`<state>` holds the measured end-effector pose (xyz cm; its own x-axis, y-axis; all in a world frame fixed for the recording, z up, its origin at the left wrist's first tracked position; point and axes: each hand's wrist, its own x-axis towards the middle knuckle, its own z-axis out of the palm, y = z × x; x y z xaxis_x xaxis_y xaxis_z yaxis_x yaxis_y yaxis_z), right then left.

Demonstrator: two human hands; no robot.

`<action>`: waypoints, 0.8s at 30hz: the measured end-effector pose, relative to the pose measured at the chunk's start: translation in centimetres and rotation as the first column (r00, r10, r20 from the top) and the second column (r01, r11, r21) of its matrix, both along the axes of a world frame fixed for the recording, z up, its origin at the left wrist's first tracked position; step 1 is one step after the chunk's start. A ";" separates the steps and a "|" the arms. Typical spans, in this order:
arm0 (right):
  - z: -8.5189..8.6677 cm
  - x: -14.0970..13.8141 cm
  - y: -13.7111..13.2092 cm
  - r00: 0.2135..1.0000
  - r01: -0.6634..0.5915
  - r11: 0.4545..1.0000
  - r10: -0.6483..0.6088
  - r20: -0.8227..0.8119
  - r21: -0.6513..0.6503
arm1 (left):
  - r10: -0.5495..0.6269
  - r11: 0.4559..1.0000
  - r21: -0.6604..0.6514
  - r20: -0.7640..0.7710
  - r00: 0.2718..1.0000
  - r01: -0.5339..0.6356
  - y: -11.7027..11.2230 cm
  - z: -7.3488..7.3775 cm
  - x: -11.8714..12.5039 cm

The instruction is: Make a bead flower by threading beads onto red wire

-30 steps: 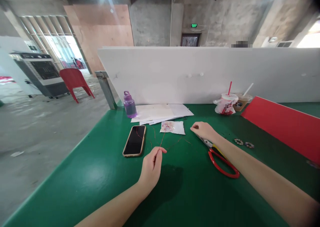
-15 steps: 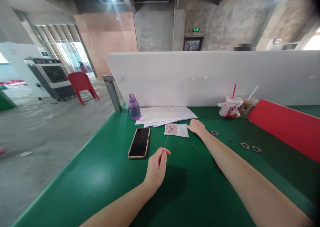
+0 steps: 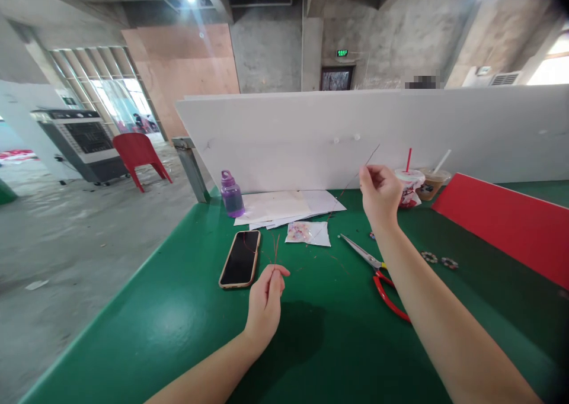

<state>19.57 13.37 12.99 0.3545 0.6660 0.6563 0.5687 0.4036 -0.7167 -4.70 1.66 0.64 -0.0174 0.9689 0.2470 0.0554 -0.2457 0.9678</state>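
Observation:
My left hand (image 3: 265, 303) is closed in a pinch on thin reddish-brown threads (image 3: 277, 247), whose ends stick up above the fingertips. Raised in front of the white partition, my right hand (image 3: 381, 194) pinches one long thin thread (image 3: 372, 154) that slants down toward the papers. A clear bag of small colourful beads (image 3: 306, 233) lies between and beyond the hands. Scissors with red handles (image 3: 391, 303) rest under my right forearm, which covers part of them. To the left of my left hand lies a phone (image 3: 240, 259).
A purple bottle (image 3: 232, 195) stands by white papers (image 3: 288, 205) at the partition (image 3: 275, 143). Two small beaded rings (image 3: 429, 257) lie at right; another is partly hidden. Behind my right hand stand drink cups (image 3: 431, 185), near a red board (image 3: 502, 220).
My right hand has risen from beside the bead bag, drawing a thread up with it. The scissors have come into view. My left hand has barely moved and still pinches its threads.

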 end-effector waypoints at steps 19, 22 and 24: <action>1.5 -3.8 -7.4 0.772 -0.622 0.714 0.628 -0.099 -0.321 | -0.177 0.984 0.049 0.189 0.966 0.171 2.9 12.5 4.2; 1.5 -3.6 -7.6 0.786 -0.616 0.739 0.602 -0.142 -0.274 | -0.231 0.973 0.039 0.222 0.947 0.228 2.9 12.7 6.0; 1.5 -3.6 -7.7 0.787 -0.616 0.745 0.592 -0.172 -0.254 | -0.278 0.960 0.028 0.222 0.935 0.279 2.9 12.3 6.8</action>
<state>15.97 5.69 14.52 -0.1462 0.9073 0.3942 0.2148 0.4181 -0.8826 2.12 4.54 12.92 0.1992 0.9436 0.2645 -0.2307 -0.2171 0.9485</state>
